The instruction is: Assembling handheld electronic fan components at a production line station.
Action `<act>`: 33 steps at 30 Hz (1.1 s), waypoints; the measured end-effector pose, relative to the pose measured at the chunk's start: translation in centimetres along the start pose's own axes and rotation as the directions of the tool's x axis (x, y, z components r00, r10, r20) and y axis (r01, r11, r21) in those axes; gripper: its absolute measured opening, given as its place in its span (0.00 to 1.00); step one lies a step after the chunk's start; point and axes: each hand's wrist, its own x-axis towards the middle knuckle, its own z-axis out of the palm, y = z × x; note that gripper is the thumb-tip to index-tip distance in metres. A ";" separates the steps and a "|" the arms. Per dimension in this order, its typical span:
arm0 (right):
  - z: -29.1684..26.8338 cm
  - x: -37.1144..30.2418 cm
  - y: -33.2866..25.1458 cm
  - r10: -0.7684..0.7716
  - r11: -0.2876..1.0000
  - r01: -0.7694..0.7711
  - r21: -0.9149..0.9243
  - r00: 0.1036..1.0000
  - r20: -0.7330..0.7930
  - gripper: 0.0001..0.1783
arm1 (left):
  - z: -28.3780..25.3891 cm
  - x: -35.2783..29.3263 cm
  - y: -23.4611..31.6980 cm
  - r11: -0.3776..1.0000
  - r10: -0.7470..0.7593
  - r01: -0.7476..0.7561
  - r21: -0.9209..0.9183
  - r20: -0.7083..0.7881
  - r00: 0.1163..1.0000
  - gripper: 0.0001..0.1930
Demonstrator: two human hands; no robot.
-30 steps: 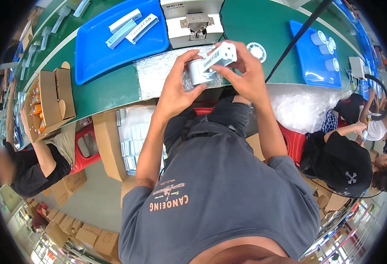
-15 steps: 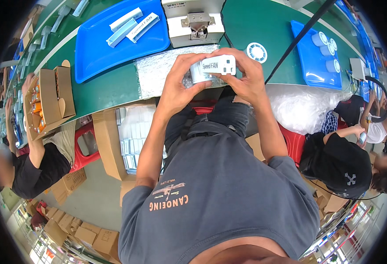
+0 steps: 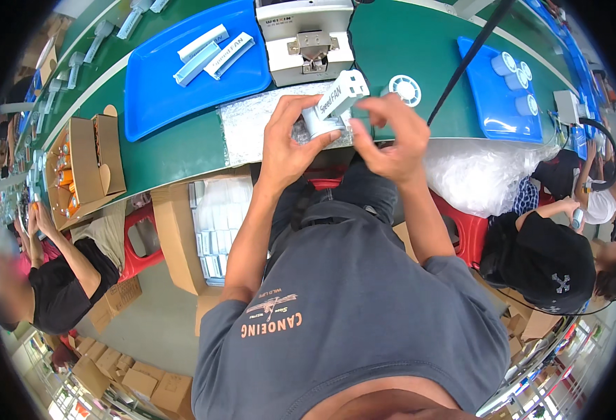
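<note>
My left hand [image 3: 290,143] is wrapped round the cup-shaped head of a white handheld fan body [image 3: 316,124], thumb in front and fingers behind. The fan's long rectangular handle [image 3: 341,95] tilts up and to the right, printed on its side, with small square openings at its tip. My right hand [image 3: 395,140] is just right of the fan, fingers bent and apart, slightly blurred, with nothing visible between them. Beyond that hand lies a round white slotted fan grille [image 3: 404,89] on the green table. Silvery bubble wrap [image 3: 241,133] lies flat beneath my left hand.
A boxy machine with a metal clamp [image 3: 316,45] stands straight ahead. A blue tray [image 3: 161,105] with several handle pieces is at left, another blue tray [image 3: 493,122] with white cups at right. Cartons, bagged plastic [image 3: 469,175] and seated co-workers flank me. A dark cable crosses at right.
My right hand has come off the fan and drawn back to the right. The handle has swung from nearly level to tilted upward, while my left hand keeps its hold.
</note>
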 end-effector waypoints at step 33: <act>-10.3 -3.1 0.0 0.601 0.513 -0.770 0.380 0.638 0.481 0.22 | 0.6 -0.4 5.4 0.847 -0.030 0.345 -0.405 0.611 0.791 0.21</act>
